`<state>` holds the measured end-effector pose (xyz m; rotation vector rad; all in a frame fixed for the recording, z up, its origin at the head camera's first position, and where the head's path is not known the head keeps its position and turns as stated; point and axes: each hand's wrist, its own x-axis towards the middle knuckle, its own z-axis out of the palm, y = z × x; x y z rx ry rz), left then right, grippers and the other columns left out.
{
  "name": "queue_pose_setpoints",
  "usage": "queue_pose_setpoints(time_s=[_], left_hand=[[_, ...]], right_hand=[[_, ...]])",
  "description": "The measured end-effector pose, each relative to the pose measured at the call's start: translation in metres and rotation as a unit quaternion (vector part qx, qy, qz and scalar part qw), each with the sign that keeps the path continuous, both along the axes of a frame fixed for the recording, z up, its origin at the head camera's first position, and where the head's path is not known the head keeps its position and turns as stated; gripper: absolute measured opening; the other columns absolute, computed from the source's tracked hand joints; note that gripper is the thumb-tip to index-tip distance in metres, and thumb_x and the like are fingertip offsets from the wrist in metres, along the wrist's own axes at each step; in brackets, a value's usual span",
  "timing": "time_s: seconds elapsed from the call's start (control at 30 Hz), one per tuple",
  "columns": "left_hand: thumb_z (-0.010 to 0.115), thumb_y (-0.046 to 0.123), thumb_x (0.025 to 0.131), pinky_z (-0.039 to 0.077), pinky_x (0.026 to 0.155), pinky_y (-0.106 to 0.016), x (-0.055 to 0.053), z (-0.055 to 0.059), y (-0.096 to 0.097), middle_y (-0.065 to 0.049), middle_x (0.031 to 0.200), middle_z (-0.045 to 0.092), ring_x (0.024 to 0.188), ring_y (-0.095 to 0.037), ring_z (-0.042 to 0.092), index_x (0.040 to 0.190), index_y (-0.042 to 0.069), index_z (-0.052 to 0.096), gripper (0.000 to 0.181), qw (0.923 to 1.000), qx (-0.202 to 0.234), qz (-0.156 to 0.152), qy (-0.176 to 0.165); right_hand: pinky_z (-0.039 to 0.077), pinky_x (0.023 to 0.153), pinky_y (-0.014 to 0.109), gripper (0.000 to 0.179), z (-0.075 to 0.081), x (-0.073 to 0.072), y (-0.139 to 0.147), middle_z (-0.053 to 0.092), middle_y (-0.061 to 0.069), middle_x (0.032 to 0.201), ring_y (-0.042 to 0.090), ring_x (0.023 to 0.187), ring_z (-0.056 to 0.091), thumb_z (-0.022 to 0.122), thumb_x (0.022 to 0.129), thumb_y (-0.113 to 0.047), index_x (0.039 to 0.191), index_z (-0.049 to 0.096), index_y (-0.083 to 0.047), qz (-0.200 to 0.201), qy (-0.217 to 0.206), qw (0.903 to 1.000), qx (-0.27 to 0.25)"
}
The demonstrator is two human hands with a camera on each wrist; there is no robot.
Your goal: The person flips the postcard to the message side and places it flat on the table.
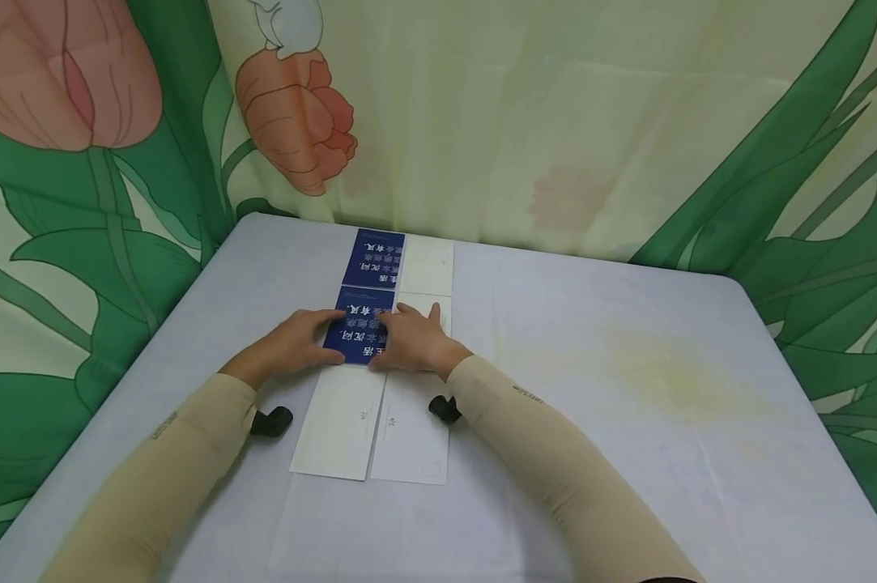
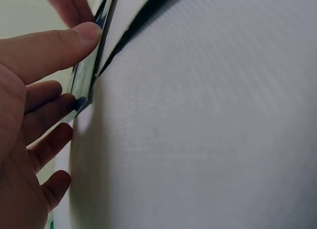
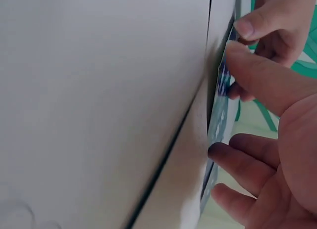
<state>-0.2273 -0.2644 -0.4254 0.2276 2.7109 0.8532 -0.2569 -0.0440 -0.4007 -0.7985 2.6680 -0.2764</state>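
Observation:
A dark blue card (image 1: pixel 359 328) printed with white characters lies between both hands in the head view. At its left edge is my left hand (image 1: pixel 292 344), with the index fingertip on the side and the thumb by the near corner. My right hand (image 1: pixel 416 338) touches the right edge, thumb at the near right corner, and covers much of a white card (image 1: pixel 444 314). In the left wrist view the thumb (image 2: pixel 86 33) meets the card's edge with the other fingers loosely spread. The right wrist view shows the right thumb (image 3: pixel 240 51) likewise at the edge, its fingers relaxed.
Another blue card (image 1: pixel 375 261) and a white card (image 1: pixel 427 265) form the far row. Two white cards, left (image 1: pixel 339 421) and right (image 1: pixel 412 437), lie nearer. The white table (image 1: pixel 598 470) extends right, with a printed curtain (image 1: pixel 482 146) behind it.

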Motion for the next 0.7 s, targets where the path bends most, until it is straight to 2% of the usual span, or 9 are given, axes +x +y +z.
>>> queue_pose_setpoints(time_s=[0.3, 0.43, 0.7], left_hand=[[0.081, 0.034, 0.084, 0.025, 0.113, -0.061, -0.0010, 0.0074, 0.0037, -0.028, 0.154, 0.034, 0.142, -0.046, 0.028, 0.152, 0.002, 0.039, 0.087, 0.9996, -0.022, -0.005, -0.014], [0.077, 0.034, 0.086, 0.026, 0.112, -0.062, 0.0001, 0.0087, 0.0049, -0.028, 0.152, 0.036, 0.141, -0.046, 0.030, 0.152, 0.001, 0.038, 0.084, 0.9991, -0.037, -0.015, -0.017], [0.066, 0.033, 0.089, 0.026, 0.110, -0.066, 0.0020, 0.0034, 0.0022, -0.025, 0.150, 0.042, 0.138, -0.044, 0.034, 0.152, 0.002, 0.040, 0.075, 0.9981, -0.055, -0.025, 0.007]], right_hand=[[0.003, 0.111, 0.073, 0.076, -0.0002, -0.0001, -0.0015, 0.050, 0.005, 0.149, 0.023, 0.145, 0.033, 0.071, 0.088, -0.050, 0.151, 0.047, -0.016, 0.005, -0.005, 1.0000, 0.004], [0.002, 0.110, 0.074, 0.072, 0.0010, -0.0010, -0.0005, 0.052, 0.007, 0.147, 0.025, 0.141, 0.040, 0.066, 0.090, -0.047, 0.151, 0.046, -0.016, 0.008, -0.010, 0.9999, -0.004], [0.005, 0.110, 0.074, 0.063, 0.0020, -0.0005, 0.0014, 0.059, 0.007, 0.141, 0.028, 0.132, 0.051, 0.060, 0.093, -0.038, 0.149, 0.049, -0.013, 0.022, -0.011, 0.9988, -0.044]])
